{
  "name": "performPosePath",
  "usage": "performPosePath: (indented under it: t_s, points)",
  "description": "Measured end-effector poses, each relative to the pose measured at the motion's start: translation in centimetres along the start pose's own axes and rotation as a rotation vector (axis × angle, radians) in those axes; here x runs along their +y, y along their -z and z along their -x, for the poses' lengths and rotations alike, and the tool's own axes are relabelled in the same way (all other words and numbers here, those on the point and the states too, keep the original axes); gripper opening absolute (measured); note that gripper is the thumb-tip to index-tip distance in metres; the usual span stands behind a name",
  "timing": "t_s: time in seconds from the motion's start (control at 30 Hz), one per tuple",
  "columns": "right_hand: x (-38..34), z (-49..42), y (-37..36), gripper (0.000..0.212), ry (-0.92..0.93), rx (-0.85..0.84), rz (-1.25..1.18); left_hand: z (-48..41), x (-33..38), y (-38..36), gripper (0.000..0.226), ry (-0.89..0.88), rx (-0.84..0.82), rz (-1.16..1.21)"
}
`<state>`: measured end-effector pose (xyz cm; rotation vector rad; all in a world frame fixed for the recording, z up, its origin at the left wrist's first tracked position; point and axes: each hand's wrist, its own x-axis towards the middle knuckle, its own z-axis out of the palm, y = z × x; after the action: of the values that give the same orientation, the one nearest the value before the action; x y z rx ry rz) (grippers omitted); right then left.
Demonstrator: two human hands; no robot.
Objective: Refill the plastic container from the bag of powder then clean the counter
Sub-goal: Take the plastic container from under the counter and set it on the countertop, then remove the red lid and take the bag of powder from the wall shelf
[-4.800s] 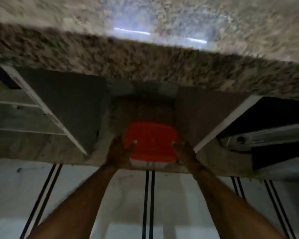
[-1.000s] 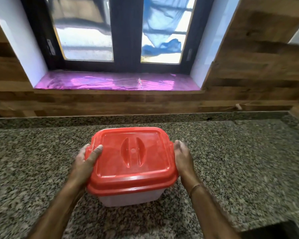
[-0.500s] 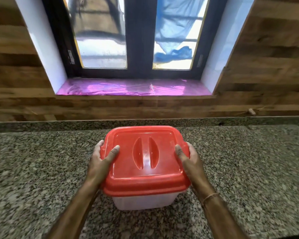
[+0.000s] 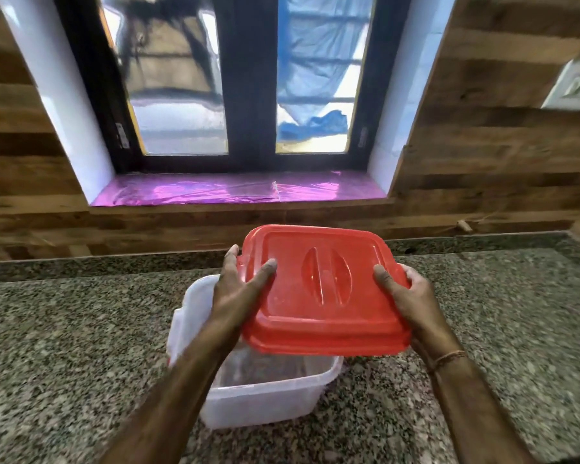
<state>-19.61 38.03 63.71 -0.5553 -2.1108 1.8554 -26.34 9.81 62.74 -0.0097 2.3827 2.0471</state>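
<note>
Red lid [image 4: 322, 289] off; held above clear plastic container [image 4: 265, 393].
Left hand [image 4: 236, 293] and right hand [image 4: 407, 296] grip lid's side edges; container rests on granite surface [image 4: 64, 329].

This is a home kitchen: a long speckled grey-brown granite counter [image 4: 81, 329] runs along a wall clad in brown wood-look planks [image 4: 482, 162] that serve as its backsplash. Above the counter is a dark-framed two-pane window [image 4: 245, 95] with a sill wrapped in shiny purple film [image 4: 215, 189], and a white wall switch plate [image 4: 576, 85] sits at the right. A clear plastic storage tub [image 4: 265, 403] stands on the counter, its red plastic lid [image 4: 322, 296] lifted off.
</note>
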Motion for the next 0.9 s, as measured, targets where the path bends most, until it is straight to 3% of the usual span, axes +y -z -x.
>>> performPosePath:
  t_s: [0.1,0.17,0.27,0.43,0.6,0.9]
  points:
    - [1.0,-2.1,5.3,0.069,-0.064,-0.005,-0.11,0.1,1.2,-4.6,0.106,0.007,-0.122,0.081]
    - [2.0,-3.7,9.1,0.081,-0.086,0.026,-0.132,0.2,1.6,-7.7,0.095,-0.011,-0.166,0.055]
    - [3.9,-5.9,14.7,0.089,-0.095,0.087,-0.162,0.3,0.4,-12.1,0.09,-0.018,-0.186,-0.261]
    - [9.8,-9.4,21.3,0.064,-0.15,0.117,-0.178,1.0,-3.2,-17.5,0.092,-0.102,-0.224,-0.898]
    - [17.7,-11.8,21.1,0.041,-0.246,0.113,-0.098,1.2,-4.1,-19.4,0.09,-0.144,-0.1,-1.16]
    - [26.7,-13.3,17.8,0.088,-0.287,0.059,0.409,1.9,-4.3,-19.3,0.091,-0.134,-0.079,-1.232]
